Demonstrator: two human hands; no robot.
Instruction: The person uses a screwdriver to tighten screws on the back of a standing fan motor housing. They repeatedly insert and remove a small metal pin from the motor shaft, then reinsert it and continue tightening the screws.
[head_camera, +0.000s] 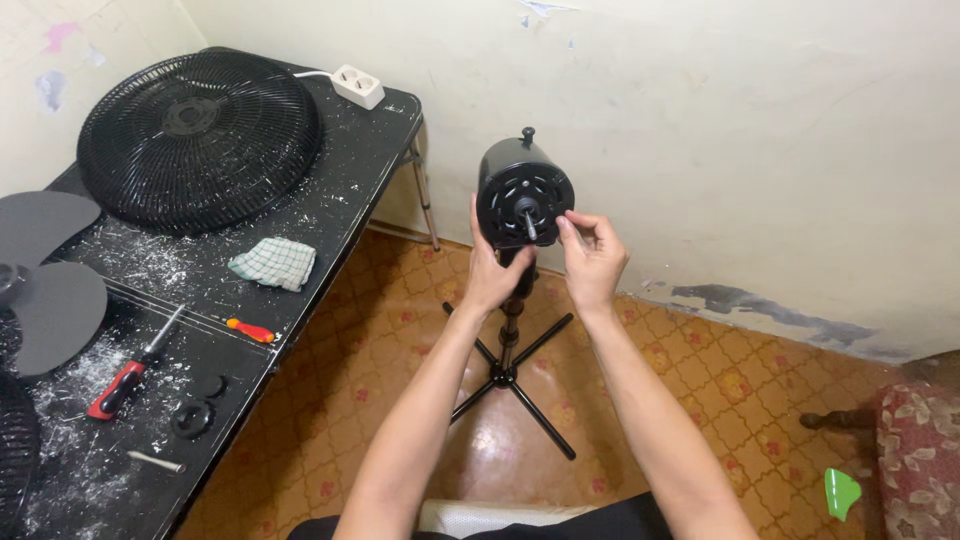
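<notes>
- Against the pale wall, a black table (330, 190), speckled white, carries a round wire fan guard (200, 135), grey blades (50, 290), a checked cloth (272, 262) and a red-handled screwdriver (125, 375).
- Beside the table, a black cylindrical fan motor (522, 190) tops a slim stand (508, 365) with cross feet on patterned tile; its axis runs lengthwise toward the camera, shaft forward.
- Left hand (490, 270) cups the motor's lower edge.
- Right hand (593, 255) pinches near the shaft, fingers curled.

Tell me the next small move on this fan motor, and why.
Probably reach for the black round nut on the table. Both the left hand and right hand pinch at the motor housing, its shaft bare, with grille and blade off.
</notes>
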